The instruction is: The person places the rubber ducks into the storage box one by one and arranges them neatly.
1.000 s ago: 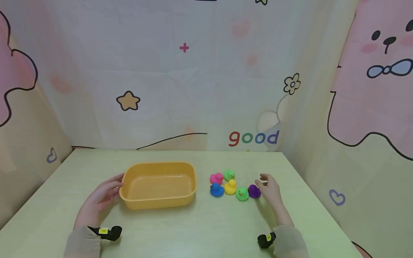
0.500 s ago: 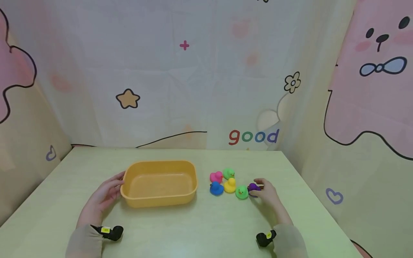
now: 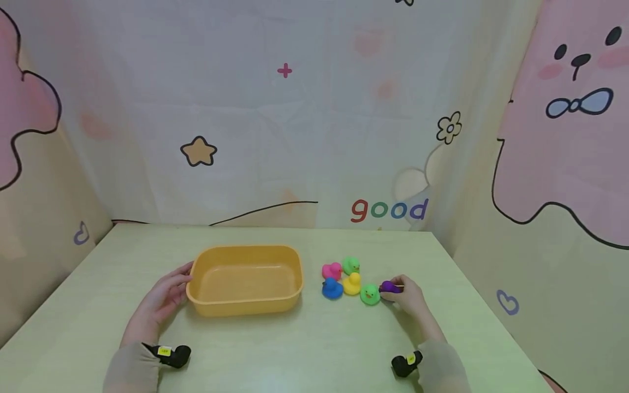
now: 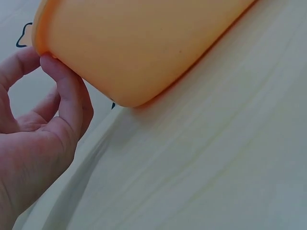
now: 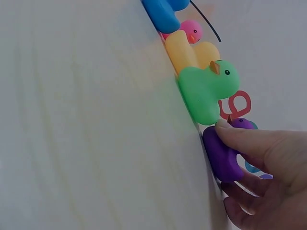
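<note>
Head view has the left hand [image 3: 159, 297] at the 9 o'clock end of the yellow tub [image 3: 245, 308], bent fingers seemingly pinching the rim, and we'd guess that's to stop it skating across the surface [image 3: 295, 352]. Out past the tub's 3 o'clock, the right hand [image 3: 411, 298] has thumb and fingers pinching the purple duck [image 5: 224, 158] from opposite sides. We can't tell if its base touches down. Makes sense to us: it's the outermost duck, so the hand gets in from 3 o'clock without bumping the front green duck [image 3: 370, 295] just beside it at 9 o'clock. The blue [image 3: 332, 289], yellow [image 3: 351, 284], pink [image 3: 331, 271] and back green [image 3: 351, 266] ducks bunch up beyond, toward 10 o'clock.
</note>
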{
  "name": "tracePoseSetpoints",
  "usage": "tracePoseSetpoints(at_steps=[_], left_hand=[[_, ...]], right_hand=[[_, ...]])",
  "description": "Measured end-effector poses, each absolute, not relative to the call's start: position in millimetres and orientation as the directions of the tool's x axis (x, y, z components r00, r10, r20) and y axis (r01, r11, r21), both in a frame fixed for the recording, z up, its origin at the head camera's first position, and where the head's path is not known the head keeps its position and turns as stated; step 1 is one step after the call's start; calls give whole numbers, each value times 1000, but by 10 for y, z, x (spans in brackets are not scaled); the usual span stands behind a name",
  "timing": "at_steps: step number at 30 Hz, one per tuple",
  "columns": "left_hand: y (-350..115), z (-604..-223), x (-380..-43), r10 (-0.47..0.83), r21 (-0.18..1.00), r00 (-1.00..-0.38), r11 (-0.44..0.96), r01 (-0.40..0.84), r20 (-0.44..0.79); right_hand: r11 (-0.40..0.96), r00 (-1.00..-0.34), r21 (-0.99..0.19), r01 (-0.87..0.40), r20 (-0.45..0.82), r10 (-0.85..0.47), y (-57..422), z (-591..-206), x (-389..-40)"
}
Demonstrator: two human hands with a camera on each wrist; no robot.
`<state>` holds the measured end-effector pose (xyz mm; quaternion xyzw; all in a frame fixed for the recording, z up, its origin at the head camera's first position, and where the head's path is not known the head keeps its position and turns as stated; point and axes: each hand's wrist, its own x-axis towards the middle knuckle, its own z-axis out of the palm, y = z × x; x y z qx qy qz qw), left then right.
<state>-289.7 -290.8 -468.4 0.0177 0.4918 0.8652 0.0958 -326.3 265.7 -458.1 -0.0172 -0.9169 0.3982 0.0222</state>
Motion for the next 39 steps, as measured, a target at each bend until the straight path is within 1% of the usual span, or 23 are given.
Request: tracePoseSetpoints(at_steps=[5,16,21,27,33,39], left_hand=[[-2899,-4669,-2886,182,845,-981,-513,-149,-62],[-2911,-4738,-2922,221,826,-975,-550,-126,-2],[-2910,-4733,-2920,213,837,-977,-534,-119,-3],[-2897,-4715,-2901,207,842,-978,-524,-128,-21],[-2893,-4713,-2894,183,846,-982,-514,-143,-54],[-2902,-4726,-2916,185,848,-982,-512,-136,-46]], right_hand=[[672,-998,-740,35,16,68,2645,-4544,-3260],[584,-993,-809,66,6,120,2502,-4321,-3259],[532,-992,-845,60,7,123,2434,-4248,-3275],[465,-993,-884,55,-1,116,2411,-4255,-3263],[493,-996,-870,23,23,88,2438,-4292,-3272],[579,-999,-815,-33,32,-12,2532,-4297,-3283]])
